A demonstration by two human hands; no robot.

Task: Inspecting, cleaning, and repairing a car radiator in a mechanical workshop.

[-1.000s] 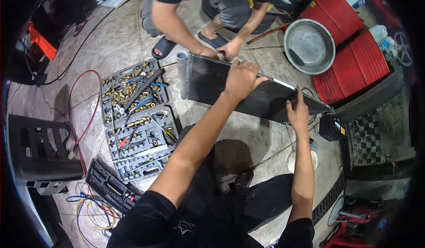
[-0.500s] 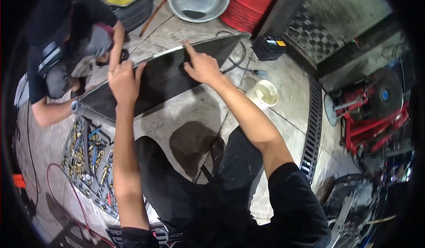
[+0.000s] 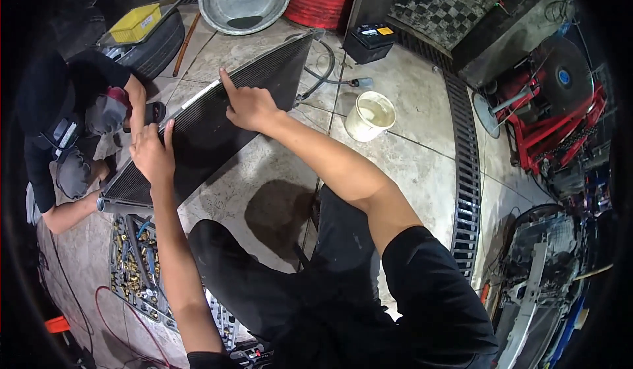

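A long dark finned panel, apparently a vehicle radiator (image 3: 211, 132), stands on edge in front of me, slanting from near left to far right. My left hand (image 3: 153, 155) grips its upper edge near the left end, thumb apart and fingers bent at the rim. Farther along, my right hand (image 3: 252, 107) reaches that edge with the index finger stretched onto a pale strip; its other fingers are bent, and the thumb lies lower by the dark face. A co-worker's hand (image 3: 92, 203) is at the near left end of the radiator. The panel hides part of their other hand.
A tool tray (image 3: 142, 263) with brass fittings lies near left. Beyond the radiator are a metal basin (image 3: 280, 0), a red drum (image 3: 323, 6), a black battery (image 3: 369, 43) and a hose (image 3: 330, 66). A white bucket (image 3: 370, 132) and a floor drain (image 3: 465, 171) lie right.
My view has swung rightward, so the scene sits farther left in the picture. My hands keep about the same places on the radiator, and the co-worker stays at its left end.
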